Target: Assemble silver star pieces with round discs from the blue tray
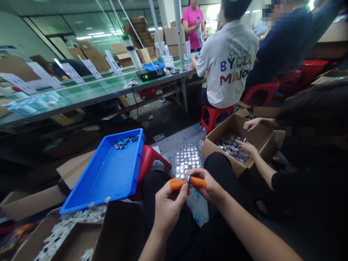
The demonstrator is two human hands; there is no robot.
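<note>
Over my lap, my left hand (170,204) and my right hand (208,183) meet with bent fingers. Both pinch a small round part with a shiny blue rim (189,178) between them. Orange finger cots (178,184) cover fingers on each hand. Just beyond my hands lies a clear plastic tray (188,157) with rows of silvery pieces in it. Blue bits (197,219) lie on a pale sheet between my legs. To my left a blue tray (108,170) holds a small heap of round parts (125,142) at its far end.
A red stool (152,161) stands beside the blue tray. Cartons with white pieces (58,232) are at lower left. On the right, a co-worker's hands (251,146) reach into a cardboard box (233,163) of metal parts. A green conveyor table (103,85) runs behind.
</note>
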